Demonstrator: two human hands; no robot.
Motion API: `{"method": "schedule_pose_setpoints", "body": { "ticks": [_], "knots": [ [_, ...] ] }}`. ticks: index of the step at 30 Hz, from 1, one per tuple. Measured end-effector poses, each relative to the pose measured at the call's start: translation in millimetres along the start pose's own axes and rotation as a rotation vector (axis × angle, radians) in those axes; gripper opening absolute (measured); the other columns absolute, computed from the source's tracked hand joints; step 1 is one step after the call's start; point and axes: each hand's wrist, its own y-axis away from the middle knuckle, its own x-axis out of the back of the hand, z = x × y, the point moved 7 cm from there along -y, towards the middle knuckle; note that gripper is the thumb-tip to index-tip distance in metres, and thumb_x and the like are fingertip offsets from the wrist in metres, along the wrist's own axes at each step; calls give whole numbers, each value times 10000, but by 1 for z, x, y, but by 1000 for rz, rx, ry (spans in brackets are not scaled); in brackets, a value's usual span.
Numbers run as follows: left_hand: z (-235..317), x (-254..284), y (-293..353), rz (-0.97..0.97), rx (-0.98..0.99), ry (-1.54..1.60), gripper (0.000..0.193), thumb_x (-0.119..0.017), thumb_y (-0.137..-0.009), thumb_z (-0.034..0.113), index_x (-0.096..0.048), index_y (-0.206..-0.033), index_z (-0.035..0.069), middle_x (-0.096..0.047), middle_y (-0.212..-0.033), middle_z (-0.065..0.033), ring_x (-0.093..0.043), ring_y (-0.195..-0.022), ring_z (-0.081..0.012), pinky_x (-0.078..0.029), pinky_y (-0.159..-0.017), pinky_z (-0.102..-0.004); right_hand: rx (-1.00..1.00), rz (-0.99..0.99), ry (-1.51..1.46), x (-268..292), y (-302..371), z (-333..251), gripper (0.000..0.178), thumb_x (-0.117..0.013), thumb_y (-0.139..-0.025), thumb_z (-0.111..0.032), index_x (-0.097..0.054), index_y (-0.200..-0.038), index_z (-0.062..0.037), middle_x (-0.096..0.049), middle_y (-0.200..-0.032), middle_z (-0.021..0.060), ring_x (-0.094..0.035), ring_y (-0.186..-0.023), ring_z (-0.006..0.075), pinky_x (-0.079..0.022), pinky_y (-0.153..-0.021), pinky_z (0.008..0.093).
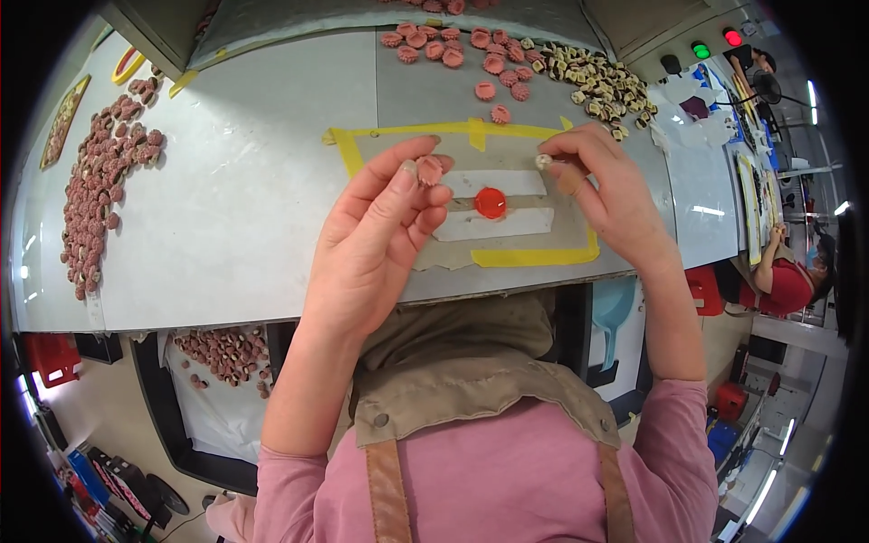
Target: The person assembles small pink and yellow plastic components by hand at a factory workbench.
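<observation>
Far left, a long heap of small, round, reddish-brown pieces (86, 213) lies on the smooth pale-grey table (226, 199); near its upper end stands a yellow-rimmed rounded object (128, 67), cut off from full view. Below the table edge, a black-rimmed tray (156, 398) lined with white sheet holds more small reddish-brown and cream pieces (222, 351). Next, the left hand (376, 222), raised over the table: thumb and fingers are closed on one pink, round piece with a scalloped edge (430, 170), held up in front of the palm. Beyond it, toward the rear of the table, more pink scalloped pieces (453, 57) are scattered, several touching. Between the hands, a translucent red disc (490, 204) sits amid two flat white strips (502, 184), one behind and one in front, inside a border of yellow tape (534, 257). The right hand (606, 195) is raised near the border's right side, thumb and forefinger pinched together on a small whitish piece (543, 162); its exact shape is too small to tell. Behind this hand lies a dense pile of small cream-and-dark pieces (606, 83), its left edge beside the pink ones. Farther right: a green lamp (701, 51), then a red lamp (732, 36). Far right, a co-worker in a red top (789, 288) reaches over another work surface.
</observation>
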Motion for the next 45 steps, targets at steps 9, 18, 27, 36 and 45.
{"method": "schedule_pose_setpoints", "body": {
  "ticks": [9, 18, 27, 36, 45],
  "knots": [
    [1, -3, 2, 11, -26, -103, 354, -560, -961, 167, -505, -1288, 43, -573, -1170, -37, -570, -994, -103, -451, -878, -249, 265, -27, 25, -32, 4, -50, 156, -638, -808, -47, -595, -957, -30, -553, -883, 118, -563, -818, 292, -465, -705, 356],
    [-1, -13, 7, 8, -148, -329, 315, -554, -956, 110, -509, -1248, 0, -582, -1141, -59, -565, -999, -107, -454, -877, -246, -99, -64, -359, -36, 10, -29, 152, -605, -878, -69, -595, -1020, -16, -584, -923, 60, -577, -818, 155, -467, -711, 279],
    [-4, -25, 9, -26, -180, -411, 252, -563, -946, 61, -539, -1176, -37, -632, -1098, -88, -597, -1012, -124, -479, -887, -256, -113, 132, -1070, -42, 19, -44, 188, -582, -929, -78, -541, -1093, 4, -611, -1051, 60, -597, -960, 121, -488, -836, 258],
    [-4, -26, 9, -118, -186, -576, 304, -571, -938, 54, -521, -1227, -24, -621, -1098, -102, -605, -1002, -138, -495, -870, -263, 122, 328, -500, -31, 28, -55, 252, -676, -858, -99, -571, -1081, -43, -573, -985, 95, -593, -831, 187, -507, -754, 278],
    [-14, -35, 13, -153, -236, -626, 617, -638, -879, 24, -318, -1405, 4, -632, -1064, -122, -618, -980, -154, -509, -862, -287, 230, 292, -429, -33, 33, -52, 359, -727, -741, -24, -578, -1065, -67, -533, -1072, 92, -553, -953, 234, -503, -782, 323]
  ]
}}
